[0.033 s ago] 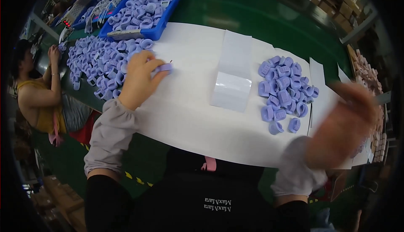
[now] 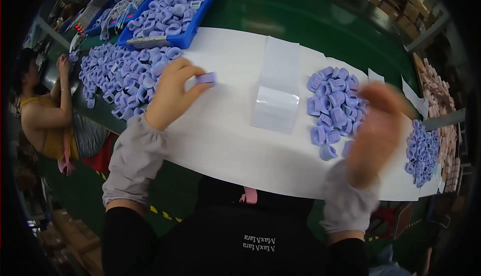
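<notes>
My left hand (image 2: 175,89), over the left side of the white paper (image 2: 220,130), is closed with thumb and fingers on a small purple ring-shaped plastic piece (image 2: 206,78). Just behind it spreads a large heap of similar purple pieces (image 2: 117,73), a few with small screens. My right hand (image 2: 378,130) is smeared by motion beside a smaller pile of purple pieces (image 2: 330,98) on the paper; its fingers cannot be made out. Between the hands lies a pale sheet with a shiny film (image 2: 276,103).
A blue bin (image 2: 193,38) full of purple pieces stands at the back left, near white cables (image 2: 125,8). Another purple pile (image 2: 422,153) and pinkish pieces (image 2: 443,98) lie far right. A person (image 2: 52,105) works at the left.
My right hand has swung left from the far right toward the smaller pile, uncovering the purple pile at the right edge. My left hand has shifted slightly right with its piece.
</notes>
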{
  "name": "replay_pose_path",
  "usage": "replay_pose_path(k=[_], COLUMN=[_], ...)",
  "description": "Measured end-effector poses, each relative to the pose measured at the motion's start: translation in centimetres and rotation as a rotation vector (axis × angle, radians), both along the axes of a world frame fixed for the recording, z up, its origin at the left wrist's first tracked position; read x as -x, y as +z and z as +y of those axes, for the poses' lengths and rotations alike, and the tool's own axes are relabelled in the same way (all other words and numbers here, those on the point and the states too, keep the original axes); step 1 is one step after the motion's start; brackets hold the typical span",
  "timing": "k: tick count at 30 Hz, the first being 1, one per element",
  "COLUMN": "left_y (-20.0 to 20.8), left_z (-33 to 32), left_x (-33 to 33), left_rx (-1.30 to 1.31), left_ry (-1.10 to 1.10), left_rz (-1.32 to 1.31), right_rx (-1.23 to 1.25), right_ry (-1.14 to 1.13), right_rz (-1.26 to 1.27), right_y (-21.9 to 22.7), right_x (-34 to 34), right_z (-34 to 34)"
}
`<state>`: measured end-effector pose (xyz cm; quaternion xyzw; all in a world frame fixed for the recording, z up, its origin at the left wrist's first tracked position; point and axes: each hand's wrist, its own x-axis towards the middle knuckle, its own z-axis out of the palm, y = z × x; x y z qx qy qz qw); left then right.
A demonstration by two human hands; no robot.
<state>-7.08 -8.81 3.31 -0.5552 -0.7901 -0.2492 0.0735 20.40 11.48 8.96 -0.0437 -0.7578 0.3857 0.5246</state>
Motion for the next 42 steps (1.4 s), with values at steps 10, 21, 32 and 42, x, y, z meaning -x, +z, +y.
replay_pose_path(k=[10,21,32,42], left_y=[-1.3,-3.1,-3.5,-3.6], left_z=[10.4,9.6,9.4,9.4], left_x=[-7.6,-6.9,-7.9,-6.9], left_rx=[0.041,0.031,-0.117,-0.178], left_ry=[-0.401,-0.651,-0.595,-0.602], left_rz=[-1.691,-1.293,-1.295,-1.251], right_rx=[0.357,0.577,0.152,-0.244], right_ry=[0.343,0.187,0.196,-0.092], right_rz=[-0.442,-0.431,-0.405,-0.628], right_y=[-7.9,-7.4,-8.1,-8.8], right_x=[3.9,3.5,4.0,4.5], right_z=[1.6,1.1,0.8,0.5])
